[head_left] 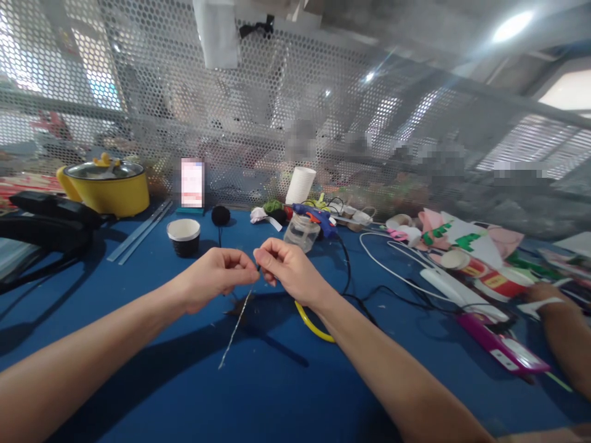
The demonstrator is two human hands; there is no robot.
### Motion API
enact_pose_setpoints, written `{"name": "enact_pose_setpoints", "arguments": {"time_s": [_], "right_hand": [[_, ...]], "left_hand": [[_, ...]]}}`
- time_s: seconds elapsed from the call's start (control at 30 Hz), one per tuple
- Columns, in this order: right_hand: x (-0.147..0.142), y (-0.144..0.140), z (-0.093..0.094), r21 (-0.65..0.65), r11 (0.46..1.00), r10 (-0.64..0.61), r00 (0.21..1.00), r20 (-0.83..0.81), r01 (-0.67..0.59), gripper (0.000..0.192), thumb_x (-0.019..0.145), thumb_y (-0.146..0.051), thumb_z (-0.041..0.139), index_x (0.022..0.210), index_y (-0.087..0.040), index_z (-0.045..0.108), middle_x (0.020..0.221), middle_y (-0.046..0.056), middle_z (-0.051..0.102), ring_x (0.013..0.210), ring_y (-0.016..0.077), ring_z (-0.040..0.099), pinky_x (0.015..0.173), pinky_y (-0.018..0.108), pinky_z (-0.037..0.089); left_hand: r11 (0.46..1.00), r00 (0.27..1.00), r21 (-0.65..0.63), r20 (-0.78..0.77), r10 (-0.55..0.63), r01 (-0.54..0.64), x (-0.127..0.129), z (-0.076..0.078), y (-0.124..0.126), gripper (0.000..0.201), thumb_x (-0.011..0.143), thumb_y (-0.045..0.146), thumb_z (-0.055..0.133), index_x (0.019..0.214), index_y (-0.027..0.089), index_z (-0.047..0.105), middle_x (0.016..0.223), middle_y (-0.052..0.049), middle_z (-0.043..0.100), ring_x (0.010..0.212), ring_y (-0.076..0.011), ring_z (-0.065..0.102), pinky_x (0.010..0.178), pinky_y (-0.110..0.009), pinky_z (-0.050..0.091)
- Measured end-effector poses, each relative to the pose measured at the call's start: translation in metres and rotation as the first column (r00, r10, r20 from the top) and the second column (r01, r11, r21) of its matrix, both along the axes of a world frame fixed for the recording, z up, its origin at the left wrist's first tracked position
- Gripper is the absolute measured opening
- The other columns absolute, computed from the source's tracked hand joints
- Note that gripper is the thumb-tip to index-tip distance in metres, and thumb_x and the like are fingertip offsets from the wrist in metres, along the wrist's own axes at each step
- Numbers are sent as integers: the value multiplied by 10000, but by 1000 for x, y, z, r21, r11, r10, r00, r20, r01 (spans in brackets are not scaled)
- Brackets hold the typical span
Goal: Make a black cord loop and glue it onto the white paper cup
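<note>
My left hand (221,274) and my right hand (289,267) meet over the table, both closed in a pinch, fingertips almost touching. From between them a thin twisted wire (239,325) slants down to the left, with a dark bit at its top by my right fingertips. Black yarn runs from a small black ball of yarn (220,215) down behind my left hand, whose fingers seem to pinch it; the exact grip is hidden. To the left of the ball is a paper cup (183,239), its lower part black and its rim white. A yellow ring (314,326) lies partly under my right forearm.
A blue glue gun (318,218) rests by a clear jar (302,232). Behind stand a yellow pot (108,191) and a lit phone (192,183) before a perforated metal screen. Cables, a power strip (462,294) and another person's arm (566,332) are at right.
</note>
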State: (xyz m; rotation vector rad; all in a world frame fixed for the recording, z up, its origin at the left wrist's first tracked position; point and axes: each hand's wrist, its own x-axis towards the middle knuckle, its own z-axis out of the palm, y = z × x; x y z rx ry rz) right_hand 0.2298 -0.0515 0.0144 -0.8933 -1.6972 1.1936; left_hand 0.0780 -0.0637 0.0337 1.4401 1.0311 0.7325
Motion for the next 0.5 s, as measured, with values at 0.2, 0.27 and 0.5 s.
{"name": "enact_pose_setpoints", "arguments": {"time_s": [0.2, 0.27, 0.5], "right_hand": [[-2, -2, 2, -1, 1000, -17, 1000, 22, 17, 293, 734, -423, 536, 632, -166, 438, 483, -72, 405, 412, 44, 381, 403, 184, 314], [-3, -2, 2, -9, 1000, -24, 999, 25, 25, 302, 729, -433, 538, 628, -166, 436, 485, -73, 402, 412, 45, 381, 403, 186, 312], [-3, -3, 2, -28, 999, -33, 999, 11, 34, 317, 709, -451, 557, 629, -163, 451, 491, -67, 422, 419, 46, 386, 408, 186, 316]], "left_hand": [[1000, 1000, 7, 2, 15, -15, 0, -2, 0, 120, 623, 232, 583, 587, 138, 518, 485, 76, 383, 425, -31, 276, 405, -188, 203], [1000, 1000, 9, 1, 22, -22, 0, -3, -1, 123, 623, 235, 581, 582, 138, 515, 499, 69, 400, 427, -31, 278, 408, -190, 205], [1000, 1000, -7, 14, 11, -11, 0, -1, 0, 125, 623, 221, 590, 579, 132, 513, 494, 68, 401, 416, -23, 264, 402, -191, 179]]}}
